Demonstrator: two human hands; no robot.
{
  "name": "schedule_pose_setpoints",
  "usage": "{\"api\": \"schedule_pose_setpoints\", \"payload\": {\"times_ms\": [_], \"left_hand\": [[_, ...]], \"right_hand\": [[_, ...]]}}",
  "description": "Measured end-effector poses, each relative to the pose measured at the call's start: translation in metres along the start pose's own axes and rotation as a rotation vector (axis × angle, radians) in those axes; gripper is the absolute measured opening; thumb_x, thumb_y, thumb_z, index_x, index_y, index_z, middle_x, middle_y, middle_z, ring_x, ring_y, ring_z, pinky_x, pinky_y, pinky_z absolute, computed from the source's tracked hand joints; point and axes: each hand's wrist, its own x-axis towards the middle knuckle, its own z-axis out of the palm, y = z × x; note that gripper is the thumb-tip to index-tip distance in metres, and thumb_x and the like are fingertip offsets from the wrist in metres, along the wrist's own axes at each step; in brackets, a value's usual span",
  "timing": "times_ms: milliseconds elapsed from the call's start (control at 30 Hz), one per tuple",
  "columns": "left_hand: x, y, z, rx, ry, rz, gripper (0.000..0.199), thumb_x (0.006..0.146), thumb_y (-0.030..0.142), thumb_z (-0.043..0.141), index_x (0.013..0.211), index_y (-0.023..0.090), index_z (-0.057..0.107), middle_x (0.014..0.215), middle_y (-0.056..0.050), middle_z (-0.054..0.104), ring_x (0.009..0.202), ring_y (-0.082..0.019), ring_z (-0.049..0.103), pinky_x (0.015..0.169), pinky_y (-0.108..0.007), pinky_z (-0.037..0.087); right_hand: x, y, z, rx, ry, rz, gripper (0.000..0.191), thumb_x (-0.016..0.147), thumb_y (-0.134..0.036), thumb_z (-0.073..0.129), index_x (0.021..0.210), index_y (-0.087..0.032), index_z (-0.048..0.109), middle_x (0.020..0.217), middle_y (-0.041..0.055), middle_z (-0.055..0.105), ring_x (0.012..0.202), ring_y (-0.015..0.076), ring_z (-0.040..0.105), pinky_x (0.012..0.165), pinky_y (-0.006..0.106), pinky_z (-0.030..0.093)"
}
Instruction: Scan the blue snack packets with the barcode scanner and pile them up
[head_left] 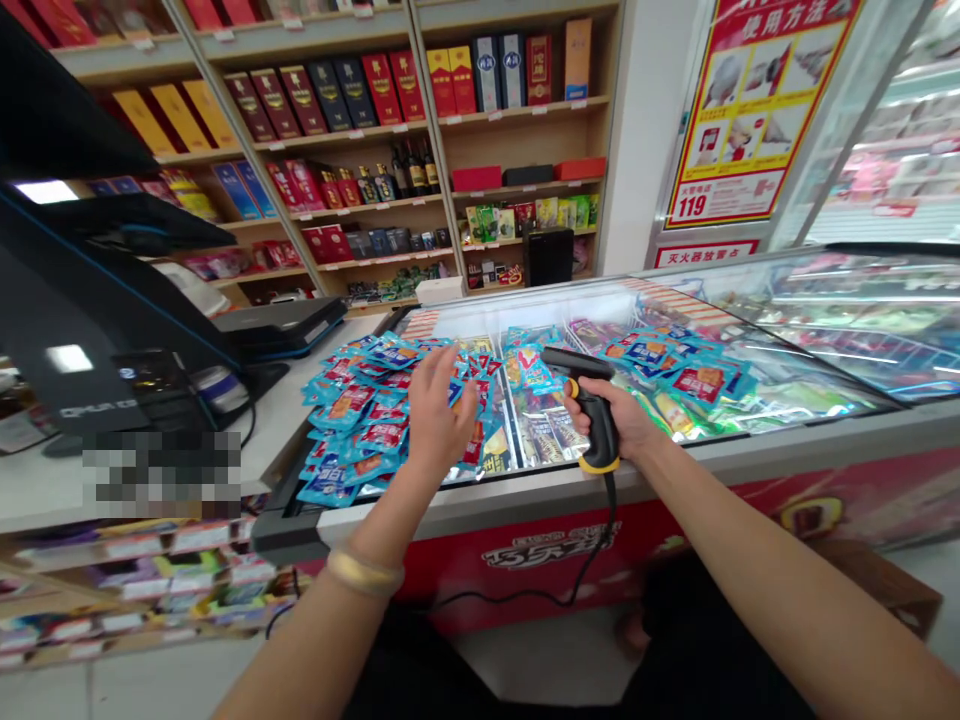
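Observation:
My right hand [611, 415] is wrapped round the grip of a black and yellow barcode scanner [598, 410], its head pointing left over the freezer's glass lid. Raised above the lid, my left hand [439, 415] has its fingers apart and holds nothing that I can see. Just left of and behind it lies a large heap of blue and red snack packets [352, 405], spilling to the freezer's left edge. A smaller pile of similar packets [675, 360] rests on the glass to the right of the scanner. Packaged frozen goods [544, 435] show through the glass.
A chest freezer [720, 460] with a pale rim runs across in front of me. The scanner's cable [517, 594] hangs down its red front. At left, a counter [281, 425] carries a dark checkout machine [97, 330]. Shelves of boxed bottles [322, 95] stand behind; a wooden stool [877, 580] is at lower right.

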Motion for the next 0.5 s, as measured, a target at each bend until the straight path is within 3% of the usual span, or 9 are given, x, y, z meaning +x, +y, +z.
{"api": "schedule_pose_setpoints", "payload": {"times_ms": [233, 400, 500], "left_hand": [[0.038, 0.076, 0.122, -0.254, -0.382, 0.096, 0.050, 0.091, 0.037, 0.054, 0.138, 0.018, 0.050, 0.138, -0.017, 0.056, 0.132, -0.027, 0.050, 0.113, -0.046, 0.040], [0.083, 0.123, 0.202, -0.210, -0.632, 0.129, 0.058, 0.093, 0.046, 0.052, 0.144, 0.020, 0.046, 0.147, -0.012, 0.052, 0.139, -0.026, 0.044, 0.118, -0.043, 0.034], [0.110, 0.144, 0.242, -0.140, -0.782, 0.155, 0.062, 0.094, 0.056, 0.044, 0.148, 0.025, 0.042, 0.155, -0.008, 0.045, 0.146, -0.030, 0.035, 0.121, -0.051, 0.024]], "right_hand": [[-0.041, -0.057, -0.087, 0.018, 0.232, -0.187, 0.016, 0.075, -0.033, 0.069, 0.079, -0.019, 0.061, 0.062, -0.0009, 0.053, 0.047, 0.0094, 0.043, 0.043, 0.022, 0.040], [-0.059, -0.085, -0.141, 0.020, 0.344, -0.264, 0.014, 0.077, -0.033, 0.067, 0.077, -0.022, 0.058, 0.065, -0.0002, 0.052, 0.048, 0.0113, 0.044, 0.042, 0.025, 0.042], [-0.059, -0.092, -0.157, 0.082, 0.428, -0.254, 0.016, 0.077, -0.032, 0.068, 0.077, -0.020, 0.057, 0.064, 0.0001, 0.052, 0.048, 0.0107, 0.044, 0.042, 0.023, 0.043]]}}
